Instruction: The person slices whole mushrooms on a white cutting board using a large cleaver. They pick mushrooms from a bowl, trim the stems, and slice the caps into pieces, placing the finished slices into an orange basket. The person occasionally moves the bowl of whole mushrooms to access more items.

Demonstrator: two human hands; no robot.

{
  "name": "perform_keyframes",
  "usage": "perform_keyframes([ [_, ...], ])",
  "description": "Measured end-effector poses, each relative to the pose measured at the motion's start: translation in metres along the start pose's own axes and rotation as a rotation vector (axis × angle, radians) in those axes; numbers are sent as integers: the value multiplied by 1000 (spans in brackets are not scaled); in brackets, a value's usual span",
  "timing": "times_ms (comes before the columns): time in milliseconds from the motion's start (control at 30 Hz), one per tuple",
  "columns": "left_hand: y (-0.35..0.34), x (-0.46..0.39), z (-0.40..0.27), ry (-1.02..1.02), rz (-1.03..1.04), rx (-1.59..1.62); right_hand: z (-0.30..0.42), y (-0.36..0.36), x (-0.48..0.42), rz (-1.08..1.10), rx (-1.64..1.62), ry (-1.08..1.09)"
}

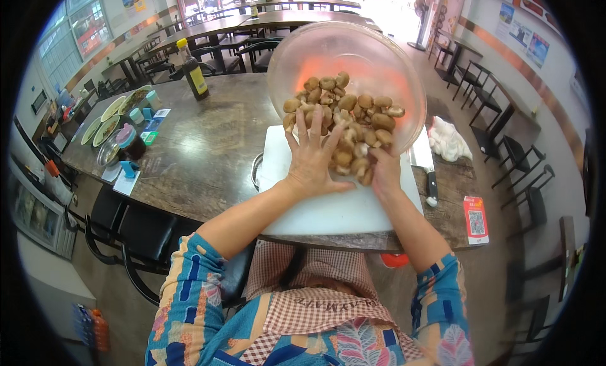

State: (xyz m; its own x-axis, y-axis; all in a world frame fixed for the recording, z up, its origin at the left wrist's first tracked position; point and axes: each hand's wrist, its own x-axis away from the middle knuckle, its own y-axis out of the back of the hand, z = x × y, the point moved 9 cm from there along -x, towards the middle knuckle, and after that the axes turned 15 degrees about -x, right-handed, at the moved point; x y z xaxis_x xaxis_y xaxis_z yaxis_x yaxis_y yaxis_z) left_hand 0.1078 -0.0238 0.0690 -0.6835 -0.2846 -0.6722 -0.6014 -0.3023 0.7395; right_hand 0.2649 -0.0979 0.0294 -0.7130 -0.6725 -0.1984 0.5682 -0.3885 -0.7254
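A large translucent plastic bowl [355, 41] stands at the far side of a white cutting board [303, 214], its mouth towards me. Brown shiitake-like mushrooms [348, 103] lie heaped in it and reach its near side above the board, where several look blurred. My left hand [310, 164] rests with spread fingers over the left of the heap. At the near right of the bowl, my right hand [387, 172] is against the mushrooms. Its fingertips are hidden, so its grip is unclear. A knife with a black handle [431, 186] lies right of the board, blade partly covered.
On the dark table [203, 176], a white cloth [449, 138] and a red printed card [476, 220] lie to the right. A yellow-capped bottle [193, 72] stands back left. Plates of food [106, 129] and a lidded jar [130, 142] are farther left. A black chair [142, 224] adjoins the near edge.
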Motion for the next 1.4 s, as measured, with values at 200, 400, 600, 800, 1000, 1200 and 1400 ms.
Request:
perform_keyframes([
  [200,13,-3,-10,-20,34,-25,7,4,6,-44,3,84],
  [400,5,2,-10,-97,2,16,9,5,6,-98,9,4],
  [600,5,1,4,92,116,-48,11,22,-4,-92,47,131],
  [800,-20,4,12,169,340,55,15,18,-6,-35,75,232],
  [1000,-15,6,13,137,214,102,18,3,3,-35,103,160],
  [1200,-8,5,5,47,147,11,18,-4,1,54,188,167],
  [1400,-7,2,6,31,166,48,38,8,-16,30,320,382],
])
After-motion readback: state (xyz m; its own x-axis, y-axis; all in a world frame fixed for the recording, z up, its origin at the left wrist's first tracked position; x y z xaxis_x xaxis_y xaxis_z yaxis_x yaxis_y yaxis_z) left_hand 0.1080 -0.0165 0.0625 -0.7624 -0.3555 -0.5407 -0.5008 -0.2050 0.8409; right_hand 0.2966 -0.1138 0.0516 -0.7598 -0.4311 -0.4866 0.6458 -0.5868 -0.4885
